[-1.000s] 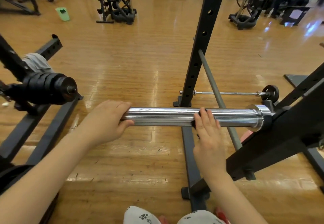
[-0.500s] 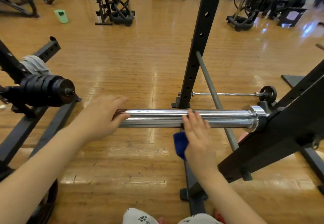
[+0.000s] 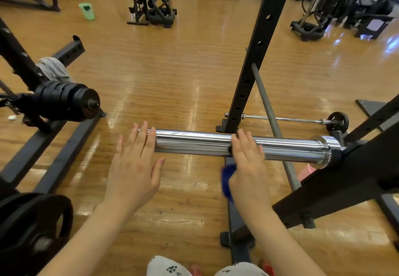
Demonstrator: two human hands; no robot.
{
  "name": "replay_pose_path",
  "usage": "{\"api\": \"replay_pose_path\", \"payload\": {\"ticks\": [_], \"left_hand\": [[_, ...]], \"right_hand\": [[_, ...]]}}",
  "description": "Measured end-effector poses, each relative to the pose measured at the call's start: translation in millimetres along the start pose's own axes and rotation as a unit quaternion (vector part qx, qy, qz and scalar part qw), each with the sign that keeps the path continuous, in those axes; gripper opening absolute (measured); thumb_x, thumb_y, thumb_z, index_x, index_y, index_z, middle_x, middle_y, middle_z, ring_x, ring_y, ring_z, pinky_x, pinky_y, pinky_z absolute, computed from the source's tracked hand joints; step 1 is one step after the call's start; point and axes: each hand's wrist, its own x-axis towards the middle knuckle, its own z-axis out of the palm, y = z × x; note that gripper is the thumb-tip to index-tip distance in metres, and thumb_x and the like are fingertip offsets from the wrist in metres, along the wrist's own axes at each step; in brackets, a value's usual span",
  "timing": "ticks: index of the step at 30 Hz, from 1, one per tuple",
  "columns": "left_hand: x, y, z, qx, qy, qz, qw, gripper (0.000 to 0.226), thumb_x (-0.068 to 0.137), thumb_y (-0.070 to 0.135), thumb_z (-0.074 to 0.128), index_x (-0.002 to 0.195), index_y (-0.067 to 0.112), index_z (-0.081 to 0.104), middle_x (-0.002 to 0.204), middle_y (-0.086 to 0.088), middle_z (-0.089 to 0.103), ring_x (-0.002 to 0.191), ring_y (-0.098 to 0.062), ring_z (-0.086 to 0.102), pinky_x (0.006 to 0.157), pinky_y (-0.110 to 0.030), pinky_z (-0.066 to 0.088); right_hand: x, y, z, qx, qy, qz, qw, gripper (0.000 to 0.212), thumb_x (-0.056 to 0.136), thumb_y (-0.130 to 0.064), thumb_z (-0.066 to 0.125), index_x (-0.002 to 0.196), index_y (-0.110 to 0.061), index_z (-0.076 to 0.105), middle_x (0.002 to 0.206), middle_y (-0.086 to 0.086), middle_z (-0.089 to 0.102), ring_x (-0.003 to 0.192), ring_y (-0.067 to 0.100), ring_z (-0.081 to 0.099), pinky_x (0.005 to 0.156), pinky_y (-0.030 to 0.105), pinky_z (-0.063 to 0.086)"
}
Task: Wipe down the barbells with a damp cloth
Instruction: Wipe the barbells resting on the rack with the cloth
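Barbell sleeve wipe, both hands at the chrome sleeve.

The chrome barbell sleeve (image 3: 205,145) is lying level across the black rack arm (image 3: 349,180), its collar end at the arm. The left hand (image 3: 135,165) is hovering flat at the sleeve's free end, fingers straight and spread, gripping nothing; contact cannot be told. The right hand (image 3: 248,163) is pressing on the sleeve's middle, fingers laid straight over the top, with the blue cloth (image 3: 226,178) showing under the palm; how the cloth is held is hidden.
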Motion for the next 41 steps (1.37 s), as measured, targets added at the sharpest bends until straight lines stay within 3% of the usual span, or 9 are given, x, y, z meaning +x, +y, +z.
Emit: {"api": "replay_pose_path", "payload": {"ticks": [4, 9, 12, 16, 18, 25, 33, 38, 41], "left_hand": [[-8, -8, 1, -0.012, 0.019, -0.019, 1.000, 0.065, 0.092, 0.035, 0.034, 0.142, -0.005, 0.036, 0.149, -0.022, 0.034, 0.140, -0.033, 0.026, 0.113, -0.049, 0.018], [-7, -2, -1, 0.012, 0.016, -0.030, 0.999, 0.065, 0.092, 0.036, 0.033, 0.140, -0.007, 0.038, 0.147, -0.023, 0.035, 0.139, -0.034, 0.028, 0.112, -0.050, 0.022], [-8, -4, 0, 0.018, 0.013, -0.029, 0.999, 0.065, 0.092, 0.037, 0.033, 0.141, -0.006, 0.037, 0.148, -0.023, 0.034, 0.139, -0.034, 0.029, 0.113, -0.051, 0.024], [-7, -5, 1, 0.003, 0.018, -0.027, 0.999, 0.065, 0.092, 0.036, 0.034, 0.140, -0.008, 0.038, 0.147, -0.024, 0.035, 0.138, -0.036, 0.031, 0.113, -0.045, 0.018], [-6, -3, 2, 0.002, 0.018, -0.031, 0.999, 0.066, 0.091, 0.036, 0.034, 0.140, -0.009, 0.037, 0.147, -0.025, 0.035, 0.138, -0.036, 0.031, 0.113, -0.042, 0.015], [-7, 4, 3, -0.013, 0.022, -0.053, 0.998, 0.064, 0.089, 0.029, 0.033, 0.140, -0.010, 0.035, 0.147, -0.025, 0.035, 0.138, -0.035, 0.030, 0.114, -0.037, 0.009], [-6, 10, 1, 0.031, 0.014, -0.070, 0.997, 0.066, 0.087, 0.029, 0.032, 0.140, -0.010, 0.036, 0.146, -0.025, 0.037, 0.137, -0.036, 0.034, 0.111, -0.048, 0.026], [-7, 30, 2, 0.036, 0.014, -0.059, 0.998, 0.065, 0.083, 0.022, 0.031, 0.139, -0.009, 0.037, 0.146, -0.026, 0.037, 0.137, -0.036, 0.034, 0.110, -0.048, 0.024], [-9, 38, 5, 0.030, 0.007, -0.037, 0.999, 0.066, 0.081, 0.020, 0.031, 0.140, -0.009, 0.037, 0.147, -0.025, 0.036, 0.137, -0.036, 0.034, 0.110, -0.049, 0.023]], "right_hand": [[4, -2, -4, -0.029, -0.007, 0.040, 0.999, 0.084, 0.052, 0.030, 0.067, 0.131, 0.005, 0.051, 0.137, 0.022, 0.049, 0.131, 0.035, 0.041, 0.106, 0.052, 0.024], [26, -58, 16, -0.028, -0.034, -0.079, 0.996, 0.077, 0.045, 0.017, 0.077, 0.120, 0.007, 0.060, 0.123, 0.023, 0.060, 0.117, 0.037, 0.057, 0.101, 0.054, 0.024], [27, -55, 12, -0.009, -0.057, -0.090, 0.994, 0.078, 0.048, 0.018, 0.077, 0.123, 0.004, 0.059, 0.127, 0.020, 0.058, 0.121, 0.033, 0.054, 0.102, 0.053, 0.022], [15, -21, -8, -0.030, -0.056, -0.024, 0.998, 0.085, 0.052, 0.026, 0.072, 0.130, -0.001, 0.053, 0.134, 0.016, 0.054, 0.128, 0.023, 0.038, 0.104, 0.050, 0.023], [13, -20, -8, -0.038, -0.061, -0.005, 0.997, 0.085, 0.051, 0.025, 0.073, 0.130, 0.001, 0.053, 0.134, 0.018, 0.053, 0.129, 0.028, 0.040, 0.103, 0.051, 0.025], [22, -62, 13, -0.036, -0.087, -0.118, 0.989, 0.083, 0.050, 0.012, 0.078, 0.129, 0.004, 0.054, 0.133, 0.020, 0.054, 0.125, 0.034, 0.050, 0.103, 0.050, 0.025], [10, -32, 3, -0.065, -0.061, -0.046, 0.995, 0.089, 0.046, 0.021, 0.073, 0.131, 0.004, 0.052, 0.135, 0.022, 0.051, 0.127, 0.035, 0.047, 0.102, 0.050, 0.027], [18, -63, 14, -0.032, -0.060, -0.132, 0.989, 0.080, 0.051, 0.006, 0.080, 0.127, 0.005, 0.055, 0.132, 0.021, 0.055, 0.123, 0.033, 0.052, 0.103, 0.048, 0.029], [13, -37, 7, -0.026, -0.065, -0.122, 0.990, 0.082, 0.054, 0.010, 0.079, 0.131, 0.001, 0.052, 0.137, 0.017, 0.051, 0.129, 0.031, 0.046, 0.106, 0.048, 0.023]]}}
